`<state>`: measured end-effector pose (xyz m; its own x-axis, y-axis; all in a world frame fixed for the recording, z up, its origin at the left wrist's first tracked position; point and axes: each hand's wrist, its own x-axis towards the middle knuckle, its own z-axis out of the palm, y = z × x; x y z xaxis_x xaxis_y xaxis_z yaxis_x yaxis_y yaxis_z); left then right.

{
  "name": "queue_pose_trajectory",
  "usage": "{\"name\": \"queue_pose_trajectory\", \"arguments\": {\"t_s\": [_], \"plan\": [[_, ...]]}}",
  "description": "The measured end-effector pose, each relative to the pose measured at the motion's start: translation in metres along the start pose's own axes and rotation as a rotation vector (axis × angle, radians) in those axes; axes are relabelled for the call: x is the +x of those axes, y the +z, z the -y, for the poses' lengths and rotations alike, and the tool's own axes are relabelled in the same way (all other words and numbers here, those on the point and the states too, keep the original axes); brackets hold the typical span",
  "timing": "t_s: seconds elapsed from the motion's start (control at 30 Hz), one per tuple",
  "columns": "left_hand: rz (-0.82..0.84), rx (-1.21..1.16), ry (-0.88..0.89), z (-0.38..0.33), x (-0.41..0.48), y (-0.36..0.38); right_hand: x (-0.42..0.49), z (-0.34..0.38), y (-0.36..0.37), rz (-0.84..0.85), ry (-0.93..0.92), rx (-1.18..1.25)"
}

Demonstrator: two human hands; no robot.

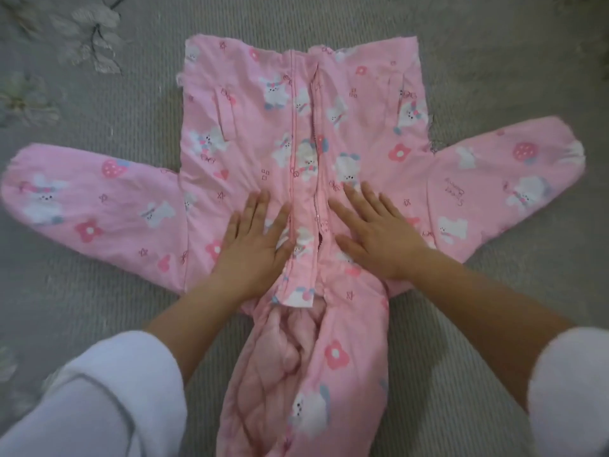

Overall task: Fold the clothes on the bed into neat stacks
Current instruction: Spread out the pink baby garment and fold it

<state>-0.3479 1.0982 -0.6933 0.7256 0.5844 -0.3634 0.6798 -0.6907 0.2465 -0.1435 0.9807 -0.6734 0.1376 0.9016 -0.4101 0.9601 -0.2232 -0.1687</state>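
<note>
- The left hand [255, 234] is lying flat, palm down, on the pink hooded jacket [250, 143], just left of the zip, its fingers straight and slightly spread; it is gripping nothing, only pressing on the cloth.
- The right hand [375, 229] is lying flat in the same way just right of the zip, fingers wide apart and pointing toward the upper left of the frame, holding nothing.
- The zip placket [304, 179] is running up the centre of the frame between the two hands, closed along most of its length.
- The jacket is lying front up on the bed cover, hem toward the top of the frame and collar toward the bottom, filling the middle of the frame.
- Its print is showing white rabbits, strawberries, pink flowers, hearts and small stars.
- The left-frame sleeve [89, 206] is spreading out to the left edge, and the right-frame sleeve [514, 179] is spreading to the right.
- Small dark script is sitting on the right-frame sleeve; it is upside down and too blurred to read with any certainty.
- The hood [296, 374] is lying open at the bottom centre, showing its plain pink quilted lining.
- The person's white sleeves [99, 400] are sitting pushed up the forearms at the lower corners.
- The grey ribbed bed cover [494, 44] is lying under everything, with a pale leaf pattern in the upper left of the frame.
</note>
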Motion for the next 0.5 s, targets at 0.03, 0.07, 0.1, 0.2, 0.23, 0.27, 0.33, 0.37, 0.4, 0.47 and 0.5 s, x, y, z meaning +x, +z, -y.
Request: {"name": "queue_pose_trajectory", "arguments": {"t_s": [0.03,0.07,0.1,0.2,0.23,0.27,0.33,0.37,0.4,0.47,0.5], "plan": [[0.027,-0.027,0.023,-0.001,-0.003,-0.005,-0.007,0.004,-0.006,-0.010,-0.013,0.051],[0.028,-0.072,0.058,-0.003,-0.010,-0.009,-0.017,0.010,-0.010,-0.072,-0.025,0.111],[-0.012,-0.125,0.103,-0.004,-0.021,-0.013,-0.033,0.018,-0.013,-0.171,-0.036,0.165],[-0.216,-0.179,0.178,0.003,-0.076,-0.015,-0.095,0.042,0.002,-0.353,-0.142,0.207],[-0.270,-0.160,0.174,0.010,-0.098,-0.010,-0.118,0.048,0.016,-0.342,-0.216,0.172],[-0.300,-0.126,0.168,0.017,-0.120,-0.003,-0.139,0.053,0.032,-0.316,-0.297,0.108],[-0.274,-0.014,0.184,0.030,-0.152,0.011,-0.169,0.058,0.058,-0.201,-0.451,-0.077],[-0.235,0.035,0.202,0.034,-0.158,0.016,-0.176,0.061,0.066,-0.132,-0.502,-0.157],[-0.198,0.069,0.227,0.037,-0.159,0.019,-0.178,0.063,0.072,-0.097,-0.524,-0.199],[-0.140,0.090,0.263,0.037,-0.149,0.015,-0.169,0.066,0.072,-0.132,-0.520,-0.196],[-0.104,0.093,0.279,0.035,-0.140,0.011,-0.162,0.066,0.068,-0.151,-0.515,-0.172]]}}
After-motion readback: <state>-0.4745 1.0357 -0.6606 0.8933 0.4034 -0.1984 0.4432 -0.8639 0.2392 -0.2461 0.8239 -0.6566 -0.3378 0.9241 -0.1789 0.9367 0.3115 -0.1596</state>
